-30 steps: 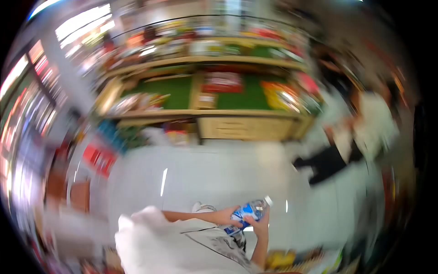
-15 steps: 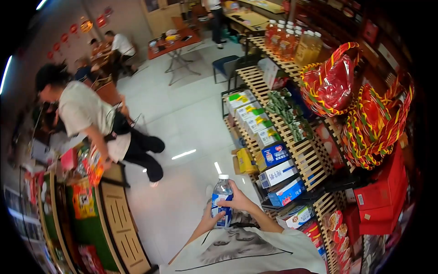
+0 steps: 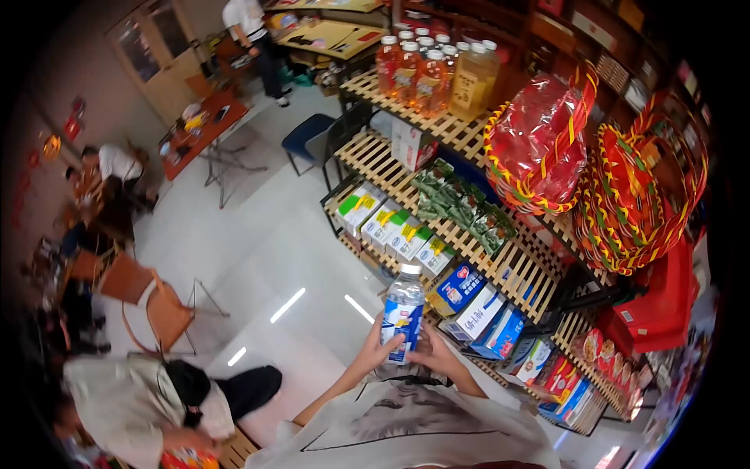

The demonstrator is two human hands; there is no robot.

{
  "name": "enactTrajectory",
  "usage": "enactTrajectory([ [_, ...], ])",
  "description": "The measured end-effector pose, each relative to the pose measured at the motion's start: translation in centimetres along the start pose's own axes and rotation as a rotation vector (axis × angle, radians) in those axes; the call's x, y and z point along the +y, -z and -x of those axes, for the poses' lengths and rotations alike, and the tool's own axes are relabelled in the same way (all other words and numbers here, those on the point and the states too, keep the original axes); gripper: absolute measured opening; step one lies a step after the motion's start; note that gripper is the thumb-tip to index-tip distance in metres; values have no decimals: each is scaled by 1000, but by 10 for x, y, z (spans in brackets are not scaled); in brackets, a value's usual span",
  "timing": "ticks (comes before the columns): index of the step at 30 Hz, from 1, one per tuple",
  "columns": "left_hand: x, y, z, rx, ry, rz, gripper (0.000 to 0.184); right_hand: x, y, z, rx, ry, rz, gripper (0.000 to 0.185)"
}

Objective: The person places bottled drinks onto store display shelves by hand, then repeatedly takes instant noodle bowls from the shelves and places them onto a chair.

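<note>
A clear plastic bottle point(image 3: 404, 320) with a white cap and a blue-and-white label stands upright before my chest. My left hand point(image 3: 373, 349) grips its lower left side, the thumb lying across the label. On the lower right side, my right hand point(image 3: 437, 353) is closed against the bottle, with some of its fingers hidden behind it. Just beyond the bottle are the slatted shelves, where a dark blue box point(image 3: 455, 288) and a white-and-blue box point(image 3: 474, 314) sit closest.
Slatted shelves point(image 3: 375, 156) on the right carry drink bottles point(image 3: 430, 78), green packets point(image 3: 457, 203), cartons point(image 3: 391, 230) and woven baskets point(image 3: 539, 148). A person point(image 3: 148, 402) is at the lower left, near a chair point(image 3: 164, 313). A folding table point(image 3: 205, 129) stands farther back.
My view has turned right, bringing the shelves further left. My right hand has slid from the bottle's upper side to its lower right. The nearby person now appears lower in view.
</note>
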State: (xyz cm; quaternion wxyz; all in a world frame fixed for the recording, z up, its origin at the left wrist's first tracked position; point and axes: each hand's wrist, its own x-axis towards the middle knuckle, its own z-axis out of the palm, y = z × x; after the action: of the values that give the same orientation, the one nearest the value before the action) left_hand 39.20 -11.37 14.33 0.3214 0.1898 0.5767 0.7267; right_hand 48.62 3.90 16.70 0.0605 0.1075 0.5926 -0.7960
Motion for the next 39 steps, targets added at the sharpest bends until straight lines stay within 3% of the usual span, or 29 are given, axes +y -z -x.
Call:
enactTrajectory([
  [2, 7, 4, -39, -94, -88, -176, 71, 2, 0, -15, 59, 16, -76, 81],
  [4, 21, 3, -92, -219, -230, -419, 77, 5, 16, -50, 238, 291, -146, 77],
  [6, 61, -6, -138, -317, -273, -450, 75, -19, 42, -78, 297, 360, 40, 71],
  [8, 85, 2, -183, -366, -362, -678, 81, -36, 51, -115, 370, 417, 59, 66],
  [10, 101, 2, -224, -375, -413, -515, 80, -60, 64, -150, 446, 458, 56, 62],
  [13, 133, 2, -279, -377, -458, -531, 78, -112, 77, -190, 540, 503, 135, 63],
  [15, 146, 7, -326, -445, -592, -605, 76, -129, 97, -226, 580, 660, 261, 74],
  [17, 156, 9, -364, -440, -636, -647, 69, -145, 116, -261, 760, 719, 431, 79],
  [21, 167, 9, -434, -413, -653, -651, 56, -195, 137, -304, 1008, 690, 514, 79],
  [23, 174, 6, -458, -416, -663, -656, 55, -207, 152, -321, 1092, 601, 736, 76],
  [25, 184, 2, -484, -410, -718, -592, 55, -222, 161, -340, 1094, 514, 722, 68],
  [27, 177, 1, -508, -403, -714, -581, 56, -217, 180, -363, 997, 596, 466, 62],
  [29, 174, 3, -525, -377, -706, -583, 58, -217, 194, -374, 969, 616, 495, 58],
  [32, 183, 14, -534, -457, -533, -578, 63, -227, 199, -390, 1134, 621, 625, 58],
  [34, 180, 25, -531, -522, -415, -560, 65, -225, 208, -395, 1098, 542, 601, 59],
  [39, 156, 28, -532, -657, -657, -577, 65, -222, 227, -397, 1050, 552, 411, 54],
])
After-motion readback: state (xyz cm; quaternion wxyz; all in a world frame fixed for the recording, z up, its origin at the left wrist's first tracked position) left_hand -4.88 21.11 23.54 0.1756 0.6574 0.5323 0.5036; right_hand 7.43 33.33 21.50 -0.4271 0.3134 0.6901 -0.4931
